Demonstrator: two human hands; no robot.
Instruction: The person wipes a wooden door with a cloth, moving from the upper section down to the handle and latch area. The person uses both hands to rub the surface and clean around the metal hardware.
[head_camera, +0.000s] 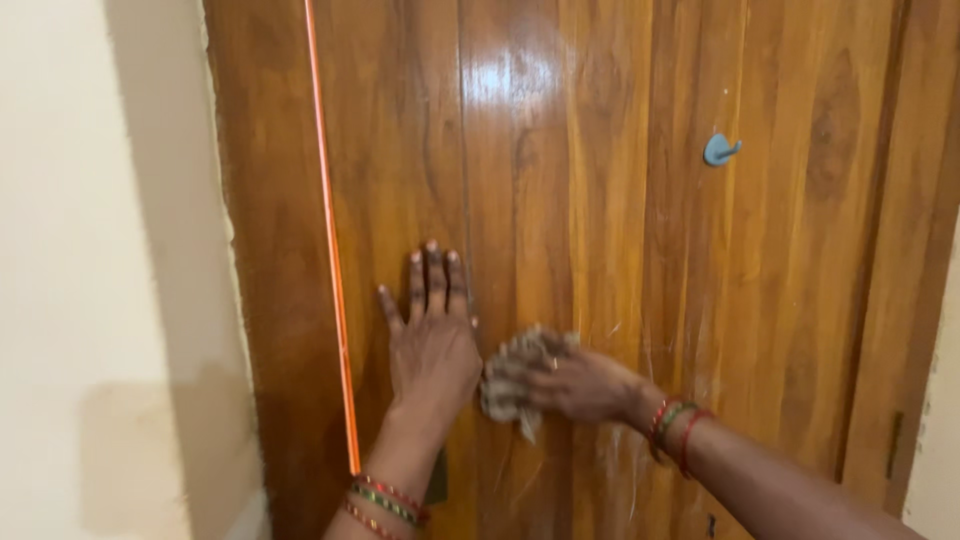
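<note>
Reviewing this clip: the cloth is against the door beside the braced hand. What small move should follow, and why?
Probably sweep the right hand and its cloth rightward and down across the wooden door, where pale streaks show near the wrist. The left hand lies flat on the panel, blocking the other way.

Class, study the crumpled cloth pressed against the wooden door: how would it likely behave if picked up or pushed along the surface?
The cloth looks bunched and folded under the right hand, so it is probably floppy and light. The door is glossy, so the cloth would likely slide easily. Pale streaks near it suggest it may be damp, though that is uncertain.
</note>
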